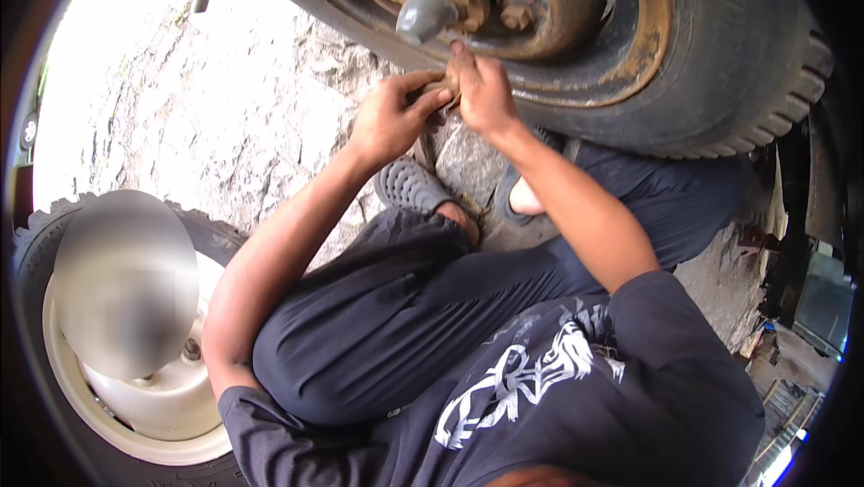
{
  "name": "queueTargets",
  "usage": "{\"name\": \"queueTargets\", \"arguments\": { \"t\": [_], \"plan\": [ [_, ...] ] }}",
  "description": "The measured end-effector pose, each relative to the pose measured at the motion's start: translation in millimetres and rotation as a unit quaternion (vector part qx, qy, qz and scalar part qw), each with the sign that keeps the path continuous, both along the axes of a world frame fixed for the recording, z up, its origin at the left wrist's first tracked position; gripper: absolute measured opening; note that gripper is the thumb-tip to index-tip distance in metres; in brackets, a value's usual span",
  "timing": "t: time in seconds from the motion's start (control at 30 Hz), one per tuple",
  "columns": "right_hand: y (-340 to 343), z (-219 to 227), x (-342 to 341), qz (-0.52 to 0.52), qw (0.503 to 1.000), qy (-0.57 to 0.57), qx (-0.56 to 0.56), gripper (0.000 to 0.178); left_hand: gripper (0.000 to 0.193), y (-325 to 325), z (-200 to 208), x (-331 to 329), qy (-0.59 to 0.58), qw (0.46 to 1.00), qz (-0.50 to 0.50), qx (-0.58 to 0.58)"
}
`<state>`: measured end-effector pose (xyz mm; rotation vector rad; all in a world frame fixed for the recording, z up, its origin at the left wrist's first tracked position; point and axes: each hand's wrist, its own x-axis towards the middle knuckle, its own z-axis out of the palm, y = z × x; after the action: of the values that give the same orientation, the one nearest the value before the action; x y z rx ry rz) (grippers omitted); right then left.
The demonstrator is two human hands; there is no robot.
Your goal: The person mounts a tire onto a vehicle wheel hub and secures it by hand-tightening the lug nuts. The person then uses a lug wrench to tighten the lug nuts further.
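My hands meet just below the hub of a large, rusty vehicle wheel (643, 37). Between the thumb and fingers of my left hand (385, 118) is a small brownish piece (443, 87), mostly covered by the fingers, so its kind does not show. My right hand (487, 95) is closed against the same spot, its fingers bent and its thumb pointing up toward the rim; what it grips is hidden. Above the hands, a grey cone-shaped cap (427, 16) sticks out of the round, bolted hub flange (468, 3). A hex nut (517, 17) sits on the rim to its right.
A second wheel with a cream rim (166, 415) lies at the left, partly covered by a blurred patch. Rough, bright stony ground (243, 118) spreads beyond my knees. My feet, in grey clogs (412, 183), are under the hands. Assorted objects (792, 397) stand at the lower right.
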<state>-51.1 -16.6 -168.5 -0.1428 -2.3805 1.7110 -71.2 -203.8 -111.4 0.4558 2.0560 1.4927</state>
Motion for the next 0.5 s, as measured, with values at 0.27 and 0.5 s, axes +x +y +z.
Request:
{"name": "queueTargets", "arguments": {
  "t": [0.27,0.5],
  "plan": [
    [6,65,35,0.081,0.985,-0.082,-0.129,0.039,0.042,-22,44,-18,0.127,0.99,-0.015,-0.058],
    [-3,98,44,0.017,0.983,0.158,0.096,0.025,0.029,-8,53,-19,0.304,0.945,-0.068,0.096]
  ]
}}
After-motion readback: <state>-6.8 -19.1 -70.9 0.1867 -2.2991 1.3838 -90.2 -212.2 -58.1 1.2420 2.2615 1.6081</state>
